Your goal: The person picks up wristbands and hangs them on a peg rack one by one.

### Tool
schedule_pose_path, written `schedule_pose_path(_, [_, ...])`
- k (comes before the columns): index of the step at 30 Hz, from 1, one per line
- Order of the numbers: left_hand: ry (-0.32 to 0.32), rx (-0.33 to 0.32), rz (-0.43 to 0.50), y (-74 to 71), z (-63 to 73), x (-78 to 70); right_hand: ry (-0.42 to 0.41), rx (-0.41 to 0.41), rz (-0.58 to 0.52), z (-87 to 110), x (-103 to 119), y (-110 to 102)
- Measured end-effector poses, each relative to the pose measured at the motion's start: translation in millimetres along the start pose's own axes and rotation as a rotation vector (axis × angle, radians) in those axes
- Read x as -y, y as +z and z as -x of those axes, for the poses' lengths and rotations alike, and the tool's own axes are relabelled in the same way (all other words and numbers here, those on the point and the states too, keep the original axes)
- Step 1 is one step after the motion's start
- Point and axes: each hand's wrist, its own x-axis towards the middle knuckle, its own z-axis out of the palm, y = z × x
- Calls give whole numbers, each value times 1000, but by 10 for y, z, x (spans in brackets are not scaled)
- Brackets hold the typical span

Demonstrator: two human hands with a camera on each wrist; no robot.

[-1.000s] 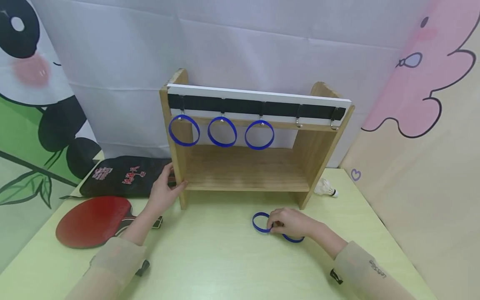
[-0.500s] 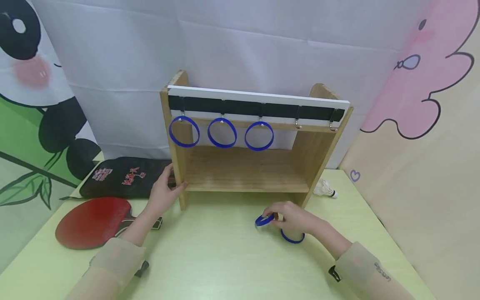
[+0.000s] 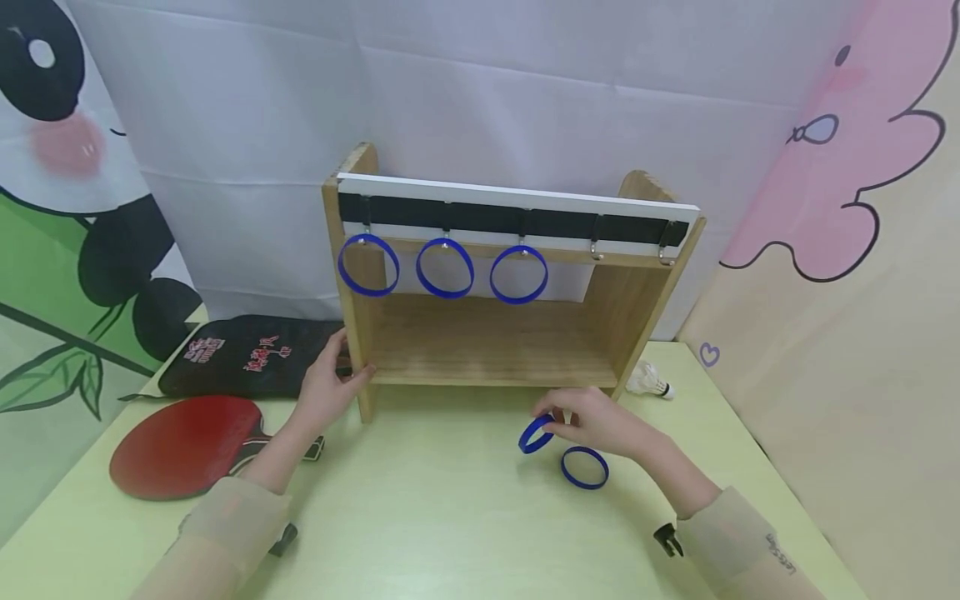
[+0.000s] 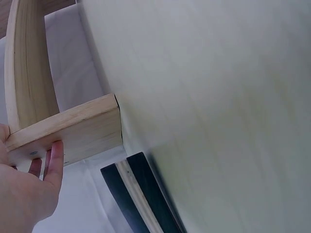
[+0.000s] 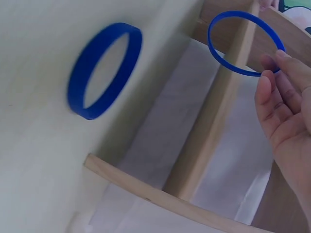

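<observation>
Clock laid on the tabletop (image 3: 420, 500), 12 at the rear curtain (image 3: 487, 117). At 9: one red paddle (image 3: 180, 450), handle partly covered by the left arm (image 3: 273, 467). At 10: one black case (image 3: 232, 367), right end lost behind hand and rack. At 11: left hand (image 3: 327, 387) grips the left side of the wooden rack (image 3: 487, 342); some fingertips hidden. At 12: five hooks (image 3: 596, 250), three hung rings (image 3: 450, 295), one apiece. At 2: right hand (image 3: 592, 419) pinches one held ring (image 3: 527, 449), tilted, off the table. At 3: one loose ring (image 5: 77, 97), flat, near it. Farther out at 2: one shuttlecock (image 3: 649, 381), partly behind the rack, inside the table's right edge. Room to move: between the arms, toward 6.
</observation>
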Motion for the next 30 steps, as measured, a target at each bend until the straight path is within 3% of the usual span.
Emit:
schedule_pose_path(8, [1, -3, 2, 2, 0, -11, -89, -96, 34, -29, 142, -225])
schedule_pose_path(18, [-6, 2, 12, -11, 4, -30, -101, -186, 34, -23, 316, -514])
schedule_pose_path(30, [-24, 11, 9, -6, 7, -29, -267, -343, 102, -56, 489, -961])
